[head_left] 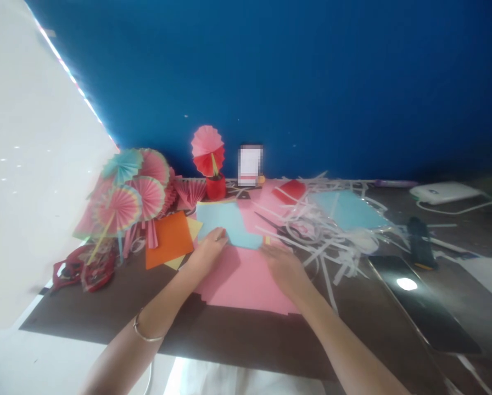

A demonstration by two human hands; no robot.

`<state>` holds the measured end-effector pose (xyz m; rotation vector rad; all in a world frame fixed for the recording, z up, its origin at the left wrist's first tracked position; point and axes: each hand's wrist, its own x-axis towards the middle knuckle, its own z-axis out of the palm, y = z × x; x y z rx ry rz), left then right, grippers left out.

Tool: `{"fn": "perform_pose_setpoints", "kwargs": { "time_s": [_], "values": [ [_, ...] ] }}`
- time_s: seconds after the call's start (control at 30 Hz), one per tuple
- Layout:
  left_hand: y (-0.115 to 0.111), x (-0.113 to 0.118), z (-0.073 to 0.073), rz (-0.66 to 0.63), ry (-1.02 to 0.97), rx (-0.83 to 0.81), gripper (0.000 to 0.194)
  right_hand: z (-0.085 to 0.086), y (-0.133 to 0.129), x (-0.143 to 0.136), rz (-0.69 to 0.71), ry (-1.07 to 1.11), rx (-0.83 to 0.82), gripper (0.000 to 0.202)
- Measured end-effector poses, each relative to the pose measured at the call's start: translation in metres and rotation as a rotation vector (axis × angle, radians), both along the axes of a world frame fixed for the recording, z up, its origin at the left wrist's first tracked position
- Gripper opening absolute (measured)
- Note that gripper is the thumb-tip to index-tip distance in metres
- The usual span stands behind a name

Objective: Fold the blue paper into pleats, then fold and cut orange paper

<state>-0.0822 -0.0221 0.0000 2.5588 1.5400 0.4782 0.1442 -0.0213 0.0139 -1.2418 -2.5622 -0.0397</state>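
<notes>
A light blue sheet of paper point(225, 216) lies over pink paper point(246, 280) on the dark table. At its left lower edge, my left hand point(213, 246) is closed, the fingertips on the sheet. My right hand point(282, 266) reaches the sheet's lower right corner, its fingers together and slightly blurred at the paper's edge. A bit of yellow shows beside the right fingertips. Just left of my left hand are an orange sheet point(169, 238) and pale yellow paper point(195, 227). Dark-bladed scissors point(270, 220) lie to the right, partly under white paper strips point(324, 230).
Folded paper fans point(116, 208) crowd the left, above a red object in clear wrapping point(85, 269). A red pot point(216, 187) with a pink and red fan stands behind. To the right are blue sheets point(348, 209), a phone point(425, 304) and a white corded device point(443, 192).
</notes>
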Motion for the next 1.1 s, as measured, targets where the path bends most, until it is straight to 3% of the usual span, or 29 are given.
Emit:
{"fn": "perform_pose_setpoints", "kwargs": {
  "time_s": [0.23,0.33,0.47,0.63,0.73,0.9,1.1],
  "values": [
    [0.008,-0.011,0.002,-0.006,0.084,0.051,0.029,-0.010,0.013,0.008,0.043,0.135,0.131,0.032],
    [0.009,-0.010,0.003,0.018,0.010,0.068,0.026,-0.011,0.017,0.010,0.031,0.283,0.112,0.037],
    [0.006,-0.006,0.013,0.047,-0.271,-0.007,0.022,0.001,0.018,0.012,-0.061,0.539,-0.063,0.027],
    [0.008,-0.010,0.020,0.126,-0.616,-0.285,0.030,0.016,0.021,0.020,-0.157,0.699,-0.470,0.022],
    [0.014,-0.018,0.015,0.050,-0.525,-0.285,0.026,0.014,0.023,0.023,-0.132,0.632,-0.476,0.018],
    [0.018,-0.024,0.011,-0.143,-0.250,-0.070,0.019,0.007,0.024,0.020,-0.038,0.493,-0.335,0.020],
    [0.013,-0.025,0.015,-0.172,-0.143,-0.006,0.020,0.004,0.022,0.022,0.036,0.327,-0.224,0.024]
  ]
}}
